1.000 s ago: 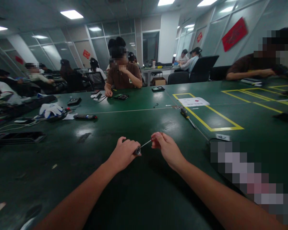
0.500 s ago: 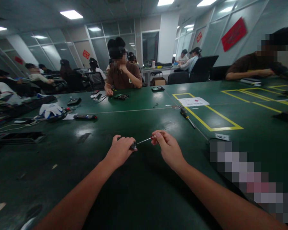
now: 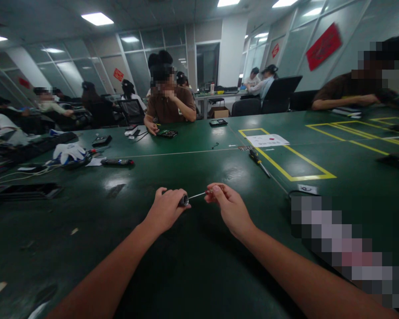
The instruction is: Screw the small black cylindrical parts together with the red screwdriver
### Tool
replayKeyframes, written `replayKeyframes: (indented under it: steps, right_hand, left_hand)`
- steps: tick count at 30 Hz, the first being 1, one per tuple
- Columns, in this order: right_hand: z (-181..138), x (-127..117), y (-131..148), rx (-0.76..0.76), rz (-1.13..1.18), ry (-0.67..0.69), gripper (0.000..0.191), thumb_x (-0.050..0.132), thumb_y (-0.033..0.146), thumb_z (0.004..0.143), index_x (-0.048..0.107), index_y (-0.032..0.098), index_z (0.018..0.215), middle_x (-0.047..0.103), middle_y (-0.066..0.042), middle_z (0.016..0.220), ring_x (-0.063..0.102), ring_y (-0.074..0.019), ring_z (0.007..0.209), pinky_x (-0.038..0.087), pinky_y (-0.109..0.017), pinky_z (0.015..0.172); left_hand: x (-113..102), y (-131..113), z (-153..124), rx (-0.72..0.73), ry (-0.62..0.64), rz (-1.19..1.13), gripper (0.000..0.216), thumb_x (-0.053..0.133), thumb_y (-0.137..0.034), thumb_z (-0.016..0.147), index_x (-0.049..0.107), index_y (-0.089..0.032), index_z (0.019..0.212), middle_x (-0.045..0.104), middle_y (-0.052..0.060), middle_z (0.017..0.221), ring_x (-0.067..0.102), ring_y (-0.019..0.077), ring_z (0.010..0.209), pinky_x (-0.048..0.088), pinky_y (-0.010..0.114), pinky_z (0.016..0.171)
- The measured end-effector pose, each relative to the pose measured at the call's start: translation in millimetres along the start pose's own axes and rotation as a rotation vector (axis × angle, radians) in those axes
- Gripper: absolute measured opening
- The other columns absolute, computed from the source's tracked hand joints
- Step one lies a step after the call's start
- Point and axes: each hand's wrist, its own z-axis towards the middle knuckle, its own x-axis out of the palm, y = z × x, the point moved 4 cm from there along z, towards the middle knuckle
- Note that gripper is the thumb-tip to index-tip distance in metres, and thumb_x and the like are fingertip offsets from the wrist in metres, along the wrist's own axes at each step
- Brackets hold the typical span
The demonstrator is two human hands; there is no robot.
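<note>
In the head view, my left hand (image 3: 166, 207) is wrapped round a dark cylinder, much like a small flashlight (image 3: 184, 200), whose round silvery end faces right. Most of its body is hidden in my palm. A small screwdriver (image 3: 197, 195) with a thin metal shaft and a reddish handle is pinched between the thumb and fingers of my right hand (image 3: 231, 206). Its shaft points left and meets the cylinder's round end; whether the tip is inside cannot be made out. Both hands are held over the green table (image 3: 193, 270).
A yellow-and-black screwdriver (image 3: 260, 163) lies beyond my right hand, near a paper sheet (image 3: 267, 140) and yellow tape (image 3: 310, 178). Left are a dark pen-shaped tool (image 3: 117, 162) and white gloves (image 3: 68, 153). A blurred-out object (image 3: 339, 243) lies right. A co-worker (image 3: 171, 104) sits opposite.
My right hand has shifted slightly left with the screwdriver, and less of the shaft shows between it and the cylinder. My left hand has barely moved. The co-worker's lowered hand moved slightly right.
</note>
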Motion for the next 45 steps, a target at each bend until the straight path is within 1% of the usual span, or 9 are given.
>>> replayKeyframes:
  steps: [5,11,15,19,29,33,37,42,45]
  right_hand:
    - [-0.5,1.5,1.5,0.038,0.071,-0.010,0.031,0.070,0.050,0.090,0.072,0.021,0.099,0.072,-0.005,0.092,0.068,-0.0185,0.080,0.054,-0.036,0.082]
    - [-3.4,6.5,3.4,0.127,0.178,0.069,0.028,0.074,0.045,0.086,0.069,0.023,0.102,0.064,0.002,0.072,0.059,-0.0149,0.063,0.049,-0.031,0.065]
    - [-4.1,9.1,4.9,0.168,0.326,0.068,0.039,0.061,0.058,0.093,0.073,0.021,0.095,0.059,0.001,0.072,0.055,-0.0153,0.065,0.051,-0.033,0.071]
    - [-4.3,9.8,4.9,0.181,0.359,0.073,0.038,0.059,0.054,0.095,0.076,0.020,0.096,0.059,0.000,0.072,0.053,-0.0148,0.065,0.050,-0.033,0.072]
    - [-6.9,6.3,6.3,0.107,0.225,-0.079,0.028,0.066,0.050,0.091,0.067,0.022,0.088,0.065,0.000,0.072,0.060,-0.0165,0.068,0.048,-0.031,0.069]
    - [-3.2,4.6,5.9,0.116,0.198,-0.058,0.034,0.067,0.056,0.089,0.068,0.022,0.092,0.067,-0.001,0.076,0.062,-0.0168,0.069,0.051,-0.033,0.071]
    - [8.9,-4.6,5.4,0.078,-0.025,0.034,0.037,0.064,0.058,0.090,0.068,0.021,0.086,0.064,0.000,0.070,0.060,-0.0166,0.065,0.048,-0.032,0.066]
    - [17.5,-22.7,6.8,0.034,-0.078,-0.125,0.037,0.059,0.058,0.092,0.065,0.022,0.085,0.062,0.000,0.072,0.057,-0.0167,0.065,0.045,-0.032,0.065]
    - [13.1,-16.7,9.5,-0.005,-0.035,-0.068,0.033,0.059,0.055,0.094,0.066,0.022,0.093,0.064,0.000,0.077,0.061,-0.0175,0.071,0.048,-0.033,0.071]
  left_hand:
    - [0.4,2.7,-0.3,-0.015,-0.016,-0.058,0.012,0.065,-0.031,0.096,0.060,-0.023,0.103,0.070,-0.001,0.096,0.064,0.0237,0.095,0.031,0.055,0.108]
    - [1.5,3.6,-0.5,-0.018,-0.024,-0.071,0.012,0.066,-0.031,0.096,0.061,-0.022,0.102,0.069,-0.001,0.096,0.064,0.0237,0.096,0.031,0.055,0.108]
    - [3.4,3.6,-0.4,-0.003,-0.019,-0.077,0.013,0.066,-0.033,0.096,0.061,-0.022,0.101,0.069,0.000,0.096,0.064,0.0234,0.095,0.031,0.055,0.108]
    - [4.4,5.2,-0.1,-0.012,-0.021,-0.111,0.014,0.066,-0.034,0.096,0.061,-0.023,0.103,0.069,0.000,0.095,0.064,0.0228,0.095,0.030,0.054,0.109]
    - [3.4,-1.8,-2.7,0.019,-0.037,-0.119,0.014,0.068,-0.032,0.094,0.061,-0.023,0.103,0.069,-0.001,0.094,0.063,0.0220,0.093,0.030,0.055,0.110]
    - [3.2,-8.0,-4.0,0.067,-0.026,-0.071,0.010,0.065,-0.030,0.096,0.061,-0.023,0.102,0.069,-0.001,0.097,0.063,0.0229,0.095,0.030,0.057,0.110]
    - [4.3,-5.1,-0.8,0.105,0.011,0.053,0.010,0.064,-0.025,0.095,0.063,-0.025,0.105,0.070,0.001,0.102,0.063,0.0257,0.102,0.025,0.062,0.113]
    - [0.5,3.9,3.1,0.035,-0.014,0.090,0.012,0.063,-0.027,0.097,0.064,-0.024,0.108,0.071,0.003,0.106,0.063,0.0263,0.105,0.025,0.062,0.113]
    - [0.4,3.0,2.2,0.025,0.007,0.056,0.013,0.064,-0.029,0.096,0.064,-0.023,0.108,0.072,0.003,0.107,0.063,0.0262,0.105,0.025,0.062,0.113]
